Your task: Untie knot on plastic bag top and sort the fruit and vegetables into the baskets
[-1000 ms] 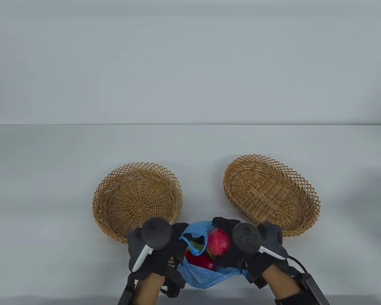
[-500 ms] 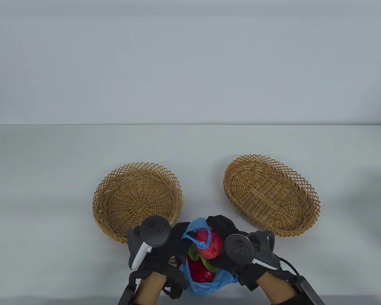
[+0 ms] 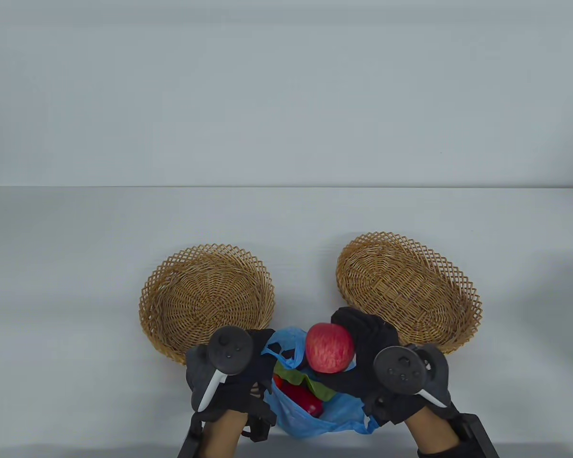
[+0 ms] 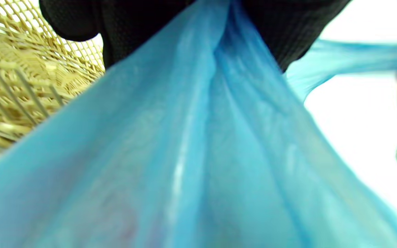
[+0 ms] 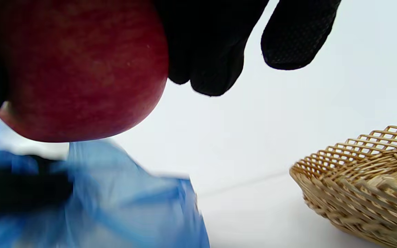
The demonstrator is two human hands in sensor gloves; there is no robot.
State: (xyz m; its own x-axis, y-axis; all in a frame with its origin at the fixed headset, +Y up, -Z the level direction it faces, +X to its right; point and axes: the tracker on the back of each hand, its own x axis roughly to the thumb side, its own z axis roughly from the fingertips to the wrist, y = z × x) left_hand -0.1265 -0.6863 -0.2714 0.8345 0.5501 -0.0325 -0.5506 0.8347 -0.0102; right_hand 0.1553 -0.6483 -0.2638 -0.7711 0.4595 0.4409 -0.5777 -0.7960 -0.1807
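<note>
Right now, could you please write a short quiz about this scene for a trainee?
1. True or false: the apple lies in the right basket.
2. Which hand holds the blue bag? A) left hand B) right hand
3. Fill in: both baskets contain ____ produce.

Key
1. False: the right hand has the apple in its grip above the bag.
2. A: the left wrist view shows its fingers bunching the plastic.
3. No: the left basket is bare too.
</note>
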